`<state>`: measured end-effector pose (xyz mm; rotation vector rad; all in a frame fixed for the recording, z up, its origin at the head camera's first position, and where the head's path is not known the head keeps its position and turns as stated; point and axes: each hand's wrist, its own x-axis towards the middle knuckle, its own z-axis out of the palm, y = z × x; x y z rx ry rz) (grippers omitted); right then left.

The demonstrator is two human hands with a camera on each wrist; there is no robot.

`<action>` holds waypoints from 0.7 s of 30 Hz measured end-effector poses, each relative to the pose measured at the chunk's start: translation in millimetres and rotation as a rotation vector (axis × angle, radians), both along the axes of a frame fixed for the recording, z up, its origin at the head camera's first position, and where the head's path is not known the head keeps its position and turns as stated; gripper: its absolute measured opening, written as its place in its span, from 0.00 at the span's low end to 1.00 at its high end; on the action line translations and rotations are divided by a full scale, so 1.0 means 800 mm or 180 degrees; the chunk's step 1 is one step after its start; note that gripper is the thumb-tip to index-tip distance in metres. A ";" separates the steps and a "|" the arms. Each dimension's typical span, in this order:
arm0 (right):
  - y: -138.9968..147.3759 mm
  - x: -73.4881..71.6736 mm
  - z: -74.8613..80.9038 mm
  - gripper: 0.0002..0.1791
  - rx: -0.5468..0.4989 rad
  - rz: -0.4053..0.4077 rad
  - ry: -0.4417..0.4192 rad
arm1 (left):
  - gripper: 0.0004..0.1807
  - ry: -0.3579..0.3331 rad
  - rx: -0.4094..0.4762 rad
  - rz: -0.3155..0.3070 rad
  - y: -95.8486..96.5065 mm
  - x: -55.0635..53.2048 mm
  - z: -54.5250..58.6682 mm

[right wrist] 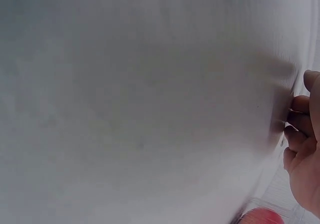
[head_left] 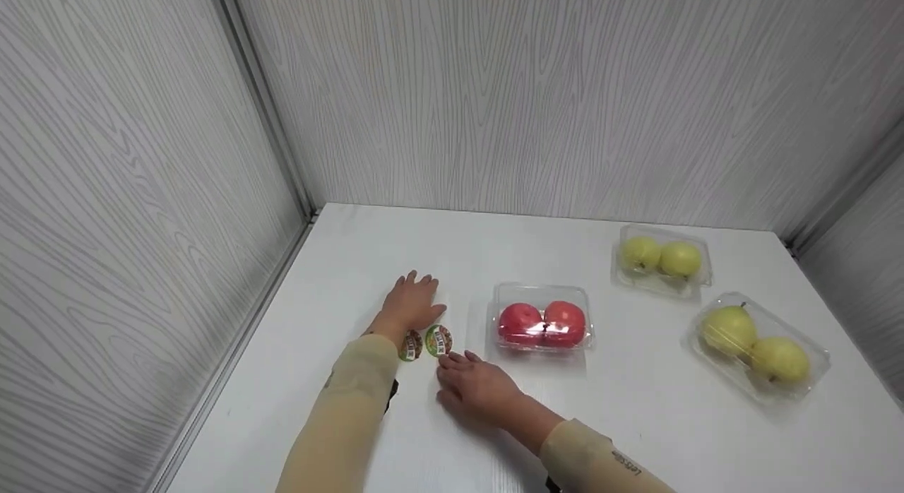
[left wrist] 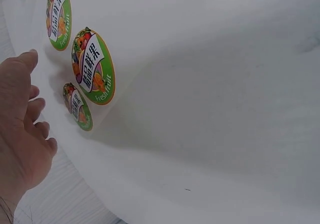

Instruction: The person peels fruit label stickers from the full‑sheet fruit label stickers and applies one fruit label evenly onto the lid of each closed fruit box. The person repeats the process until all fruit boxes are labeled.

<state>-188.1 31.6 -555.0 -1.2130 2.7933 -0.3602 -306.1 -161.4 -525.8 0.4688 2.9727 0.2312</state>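
Observation:
Round green "Fresh fruit" stickers (left wrist: 93, 66) lie on what looks like a pale backing sheet, three of them showing in the left wrist view. In the head view, a sticker (head_left: 438, 340) sits between the hands, and another sticker (head_left: 412, 346) is partly covered by the left wrist. My left hand (head_left: 411, 302) rests at the sheet's far side, fingers spread and thumb out towards the right. The right hand (head_left: 480, 387) is low over the table, its loosely bent fingertips at the near edge of the right-hand sticker. No pinch shows in the right wrist view.
A clear plastic box (head_left: 540, 293) with two red fruits stands right of the stickers. Farther right are a clear box (head_left: 660, 284) and another clear box (head_left: 812, 355), each holding two yellow-green pears. Patterned panels (head_left: 494, 104) wall the white table (head_left: 296, 408).

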 end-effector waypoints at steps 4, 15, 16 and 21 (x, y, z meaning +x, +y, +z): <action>0.000 0.000 0.001 0.25 -0.0009 -0.0004 -0.0038 | 0.35 -0.0118 -0.0049 -0.0012 0.001 0.001 -0.001; 0.004 0.001 0.003 0.24 0.0003 -0.0083 -0.0105 | 0.32 -0.0165 -0.0160 0.0035 0.013 0.002 0.007; 0.004 0.000 0.004 0.24 0.0016 -0.0091 -0.0104 | 0.31 -0.0157 -0.0173 0.0039 0.014 0.001 0.007; 0.000 -0.003 0.002 0.22 0.0028 -0.0079 -0.0072 | 0.26 -0.0105 0.0012 0.0162 0.013 -0.003 0.007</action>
